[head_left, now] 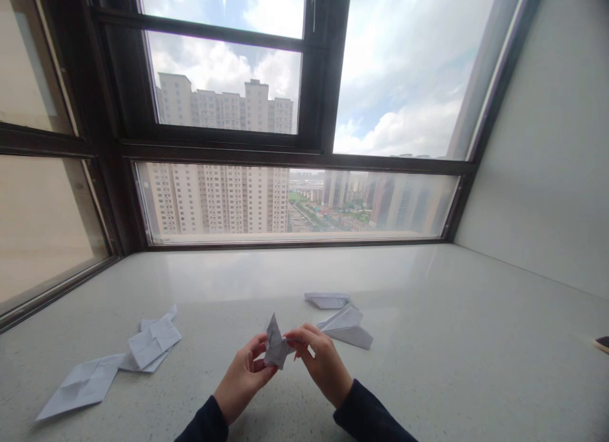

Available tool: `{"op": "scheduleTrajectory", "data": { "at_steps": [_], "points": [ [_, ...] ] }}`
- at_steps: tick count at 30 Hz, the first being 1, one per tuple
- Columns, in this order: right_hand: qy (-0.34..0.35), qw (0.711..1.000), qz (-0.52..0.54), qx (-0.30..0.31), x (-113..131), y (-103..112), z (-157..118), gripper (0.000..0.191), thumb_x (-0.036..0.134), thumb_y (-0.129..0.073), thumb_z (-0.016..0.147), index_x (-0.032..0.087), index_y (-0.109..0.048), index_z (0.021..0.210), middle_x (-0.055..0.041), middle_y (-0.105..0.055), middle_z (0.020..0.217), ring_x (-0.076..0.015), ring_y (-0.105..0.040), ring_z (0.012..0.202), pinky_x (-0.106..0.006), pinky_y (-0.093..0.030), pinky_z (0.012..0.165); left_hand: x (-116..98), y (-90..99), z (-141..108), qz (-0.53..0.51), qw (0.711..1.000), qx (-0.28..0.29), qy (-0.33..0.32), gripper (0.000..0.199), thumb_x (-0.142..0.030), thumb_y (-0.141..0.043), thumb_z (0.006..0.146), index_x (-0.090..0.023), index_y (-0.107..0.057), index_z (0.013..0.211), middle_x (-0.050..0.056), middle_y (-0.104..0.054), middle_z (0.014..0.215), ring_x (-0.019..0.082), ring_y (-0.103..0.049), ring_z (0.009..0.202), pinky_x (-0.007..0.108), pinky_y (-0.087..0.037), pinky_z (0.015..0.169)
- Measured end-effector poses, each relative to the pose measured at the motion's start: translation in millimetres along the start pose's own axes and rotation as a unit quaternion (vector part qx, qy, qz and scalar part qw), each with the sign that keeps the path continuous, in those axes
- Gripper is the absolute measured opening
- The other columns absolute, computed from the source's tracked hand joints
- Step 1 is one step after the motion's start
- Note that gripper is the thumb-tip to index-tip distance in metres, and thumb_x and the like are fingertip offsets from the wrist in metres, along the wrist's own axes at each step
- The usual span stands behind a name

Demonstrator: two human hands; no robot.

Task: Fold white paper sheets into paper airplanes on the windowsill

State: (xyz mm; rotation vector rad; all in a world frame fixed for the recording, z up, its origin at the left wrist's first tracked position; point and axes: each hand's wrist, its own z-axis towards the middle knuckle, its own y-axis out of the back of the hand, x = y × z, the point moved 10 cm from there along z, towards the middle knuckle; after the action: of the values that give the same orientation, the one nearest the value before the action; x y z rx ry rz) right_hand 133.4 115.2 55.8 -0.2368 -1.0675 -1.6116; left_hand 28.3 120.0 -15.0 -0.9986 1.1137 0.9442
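Observation:
Between my two hands, just above the pale sill, is a small folded paper figure (276,345) with a pointed tip standing up. My left hand (246,370) grips its left side and lower edge between thumb and fingers. On the other side my right hand (323,359) pinches a narrow part of the paper that sticks out to the right. Fingers cover part of that side. Just beyond the right hand lies a folded paper plane (349,328), and behind it a flat folded paper strip (327,300).
Several folded paper pieces (155,344) overlap at the left, with a larger folded sheet (80,386) nearest the front. The speckled white sill (451,340) runs to a dark window frame (304,244). A white wall (547,175) bounds the right; a small dark object (603,344) sits at the edge.

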Motion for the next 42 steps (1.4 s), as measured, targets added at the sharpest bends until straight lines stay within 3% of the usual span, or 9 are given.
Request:
{"op": "scheduleTrajectory", "data": {
  "at_steps": [8,16,28,31,36,39,42],
  "points": [
    [0.010,0.999,-0.028,0.023,3,-3,-1,0.023,0.027,-0.039,0.084,0.018,-0.061,0.082,-0.0020,-0.053,0.069,-0.0112,-0.052,0.058,-0.021,-0.043,0.055,-10,-15.6,-4,0.019,0.999,0.044,-0.016,0.044,-0.023,-0.064,0.065,-0.019,-0.048,0.106,0.008,-0.056,0.105,0.019,-0.056,0.089,0.029,-0.043,0.077],
    [0.015,0.998,-0.038,0.037,2,-8,-1,0.022,0.024,-0.039,0.084,0.018,-0.061,0.082,-0.0018,-0.054,0.069,-0.0111,-0.052,0.059,-0.021,-0.042,0.056,-15,-12.0,-4,0.024,1.000,0.012,-0.007,0.039,-0.028,-0.065,0.064,-0.018,-0.054,0.101,0.008,-0.058,0.103,0.022,-0.055,0.090,0.033,-0.044,0.078],
    [0.020,0.999,-0.045,0.016,7,-3,-1,0.017,0.015,-0.043,0.080,0.019,-0.058,0.088,-0.0030,-0.058,0.075,-0.0128,-0.055,0.065,-0.023,-0.044,0.061,-8,-7.1,-6,0.007,0.999,-0.030,0.036,0.041,-0.036,-0.065,0.062,-0.016,-0.054,0.096,0.008,-0.060,0.099,0.017,-0.058,0.077,0.028,-0.046,0.070],
    [0.014,0.999,-0.043,-0.001,5,-2,-2,0.020,0.013,-0.045,0.078,0.019,-0.055,0.094,-0.0040,-0.060,0.080,-0.0134,-0.055,0.066,-0.024,-0.045,0.062,-6,-6.0,-7,-0.008,0.999,-0.037,0.038,0.050,-0.037,-0.064,0.062,-0.017,-0.047,0.104,0.009,-0.060,0.096,0.017,-0.059,0.076,0.029,-0.046,0.070],
    [0.012,0.998,-0.047,-0.033,1,4,-4,0.024,0.016,-0.047,0.078,0.020,-0.051,0.101,-0.0025,-0.057,0.076,-0.0133,-0.053,0.062,-0.026,-0.046,0.061,-13,-4.9,-10,-0.024,0.997,-0.058,0.036,0.087,-0.037,-0.065,0.062,-0.021,-0.011,0.128,0.006,-0.063,0.088,0.017,-0.061,0.069,0.032,-0.046,0.070],
    [-0.003,0.995,-0.032,-0.091,-3,16,-4,0.032,0.020,-0.047,0.078,0.020,-0.044,0.110,-0.0017,-0.052,0.076,-0.0129,-0.051,0.060,-0.028,-0.047,0.060,-23,-4.5,-11,-0.021,0.997,-0.067,0.018,0.091,-0.037,-0.064,0.063,-0.023,-0.003,0.130,0.005,-0.064,0.085,0.018,-0.061,0.071,0.034,-0.045,0.071],
    [-0.064,0.986,0.027,-0.153,-19,25,-7,0.047,0.028,-0.051,0.075,0.020,-0.033,0.118,-0.0030,-0.050,0.082,-0.0133,-0.052,0.062,-0.028,-0.047,0.057,-30,-1.5,-11,-0.026,0.996,-0.083,0.000,0.091,-0.038,-0.063,0.064,-0.023,-0.001,0.130,0.004,-0.064,0.081,0.019,-0.061,0.073,0.035,-0.045,0.073]
  ]
}}
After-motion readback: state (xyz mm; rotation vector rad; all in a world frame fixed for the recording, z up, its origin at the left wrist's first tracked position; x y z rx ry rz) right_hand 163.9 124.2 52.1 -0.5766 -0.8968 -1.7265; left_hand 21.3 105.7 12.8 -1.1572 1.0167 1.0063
